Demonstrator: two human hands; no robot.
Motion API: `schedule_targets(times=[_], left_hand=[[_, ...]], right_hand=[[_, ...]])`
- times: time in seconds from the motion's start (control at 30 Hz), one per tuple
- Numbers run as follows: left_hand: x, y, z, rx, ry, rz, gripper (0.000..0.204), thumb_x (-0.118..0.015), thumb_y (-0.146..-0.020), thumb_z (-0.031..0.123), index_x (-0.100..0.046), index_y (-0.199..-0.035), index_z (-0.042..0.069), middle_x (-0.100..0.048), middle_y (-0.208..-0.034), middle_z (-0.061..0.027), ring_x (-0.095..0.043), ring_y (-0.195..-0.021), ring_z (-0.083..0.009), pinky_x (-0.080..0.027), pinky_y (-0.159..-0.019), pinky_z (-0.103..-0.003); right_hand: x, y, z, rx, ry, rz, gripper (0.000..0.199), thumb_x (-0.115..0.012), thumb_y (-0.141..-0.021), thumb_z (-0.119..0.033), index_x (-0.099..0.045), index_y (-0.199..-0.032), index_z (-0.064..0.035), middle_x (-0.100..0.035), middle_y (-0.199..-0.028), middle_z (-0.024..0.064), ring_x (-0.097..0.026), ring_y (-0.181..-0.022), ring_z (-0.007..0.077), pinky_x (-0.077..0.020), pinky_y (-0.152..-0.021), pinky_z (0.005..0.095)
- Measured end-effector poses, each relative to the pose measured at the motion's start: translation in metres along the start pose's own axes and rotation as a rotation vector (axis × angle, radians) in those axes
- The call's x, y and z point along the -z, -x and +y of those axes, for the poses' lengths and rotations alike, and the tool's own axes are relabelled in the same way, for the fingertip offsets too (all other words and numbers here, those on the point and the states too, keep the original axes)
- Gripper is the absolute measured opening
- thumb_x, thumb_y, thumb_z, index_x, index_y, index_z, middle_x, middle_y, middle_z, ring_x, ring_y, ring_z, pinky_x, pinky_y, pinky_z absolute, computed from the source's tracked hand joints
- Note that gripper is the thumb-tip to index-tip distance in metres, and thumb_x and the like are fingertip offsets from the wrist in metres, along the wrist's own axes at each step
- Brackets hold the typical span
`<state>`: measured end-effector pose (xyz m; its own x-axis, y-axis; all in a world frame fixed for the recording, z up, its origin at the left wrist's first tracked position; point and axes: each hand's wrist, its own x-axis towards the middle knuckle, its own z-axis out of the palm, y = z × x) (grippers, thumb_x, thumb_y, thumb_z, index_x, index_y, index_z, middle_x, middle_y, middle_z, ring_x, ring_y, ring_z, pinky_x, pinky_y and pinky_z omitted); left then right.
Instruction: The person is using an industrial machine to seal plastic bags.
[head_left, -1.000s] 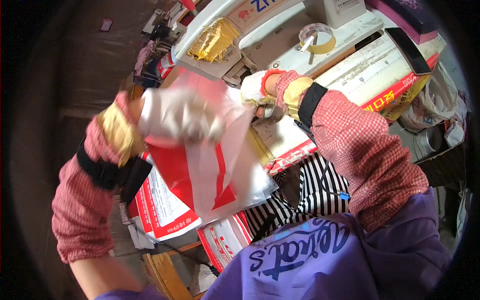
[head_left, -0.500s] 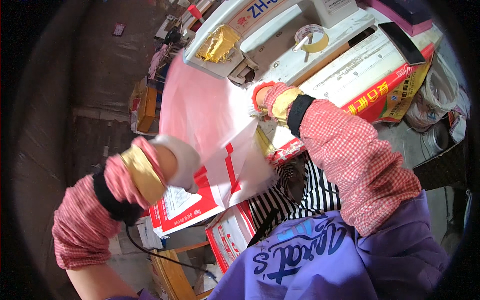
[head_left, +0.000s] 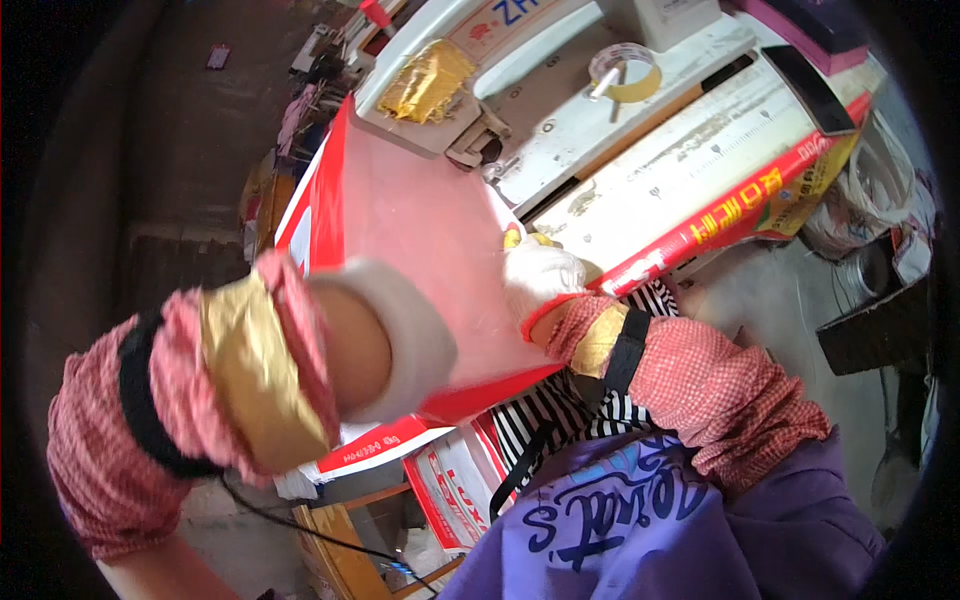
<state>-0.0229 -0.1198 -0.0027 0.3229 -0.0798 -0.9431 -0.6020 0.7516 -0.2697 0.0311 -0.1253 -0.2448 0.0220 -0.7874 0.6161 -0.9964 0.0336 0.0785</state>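
Note:
A large sack (head_left: 425,215), its inner face pale pink and its edges printed red and white, spreads in front of me and runs up to a white sewing-type machine (head_left: 440,140). My left hand (head_left: 410,325), in a blurred white glove, is over the sack's left part; its fingers are hidden. My right hand (head_left: 540,272), in a white glove with yellow fingertips and a red cuff, is at the sack's right edge near the machine bed. Its fingers are curled together on that edge.
On the machine lie a tape roll (head_left: 628,75) and a dark phone (head_left: 808,90). Gold tape (head_left: 428,82) covers part of the machine. More printed sacks (head_left: 450,495) and a wooden frame (head_left: 350,555) are below. A white bag (head_left: 870,190) hangs at the right.
The sack has swung open and flattened, showing more pink face and a red left border. My right hand came down toward me to its edge; my left moved right, across it.

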Motion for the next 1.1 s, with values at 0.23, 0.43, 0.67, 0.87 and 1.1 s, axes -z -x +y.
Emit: schedule_targets(times=[0.23,0.43,0.67,0.87,1.1], left_hand=[[-0.025,-0.015,0.043,0.16,0.206,0.289,0.03,-0.055,-0.072,0.018,-0.058,-0.1,0.008,-0.063,-0.074,-0.0093,-0.062,-0.069,-0.0282,-0.049,-0.063,-0.039],[-0.032,-0.018,0.028,0.131,0.45,0.37,0.023,-0.05,-0.076,0.015,-0.058,-0.094,0.003,-0.061,-0.073,-0.015,-0.059,-0.064,-0.0331,-0.048,-0.059,-0.043],[-0.009,-0.003,-0.016,0.035,0.21,0.359,0.037,-0.055,-0.074,0.013,-0.049,-0.111,0.012,-0.06,-0.081,-0.0129,-0.061,-0.066,-0.0306,-0.049,-0.056,-0.039],[-0.028,-0.04,0.026,-0.051,0.086,0.519,0.024,-0.055,-0.073,0.013,-0.055,-0.096,0.01,-0.059,-0.076,-0.0152,-0.061,-0.064,-0.0281,-0.048,-0.053,-0.034],[-0.001,-0.015,0.007,-0.069,0.348,0.458,0.023,-0.054,-0.071,0.009,-0.055,-0.093,0.008,-0.058,-0.075,-0.0088,-0.061,-0.063,-0.0265,-0.047,-0.05,-0.036]], right_hand=[[0.015,-0.099,0.013,0.514,-0.747,-0.837,0.017,-0.061,-0.076,-0.023,-0.061,-0.065,-0.0091,-0.062,-0.069,0.0076,-0.057,-0.056,0.0196,-0.0473,-0.052,0.0309],[0.007,-0.082,0.01,0.448,-0.743,-0.781,0.015,-0.059,-0.075,-0.021,-0.061,-0.066,-0.0091,-0.061,-0.067,0.008,-0.057,-0.056,0.0203,-0.0468,-0.051,0.0319],[0.0,-0.085,-0.002,0.392,-0.76,-0.698,0.014,-0.057,-0.075,-0.019,-0.061,-0.067,-0.0091,-0.06,-0.065,0.0085,-0.057,-0.055,0.0211,-0.0462,-0.05,0.0331],[-0.005,-0.092,-0.017,0.314,-0.775,-0.631,0.012,-0.056,-0.075,-0.018,-0.061,-0.067,-0.0092,-0.059,-0.064,0.009,-0.057,-0.055,0.0218,-0.0458,-0.049,0.0341],[-0.001,-0.071,-0.02,0.259,-0.783,-0.538,0.012,-0.054,-0.074,-0.016,-0.061,-0.068,-0.0092,-0.058,-0.062,0.0095,-0.057,-0.055,0.0226,-0.0452,-0.048,0.0353]])
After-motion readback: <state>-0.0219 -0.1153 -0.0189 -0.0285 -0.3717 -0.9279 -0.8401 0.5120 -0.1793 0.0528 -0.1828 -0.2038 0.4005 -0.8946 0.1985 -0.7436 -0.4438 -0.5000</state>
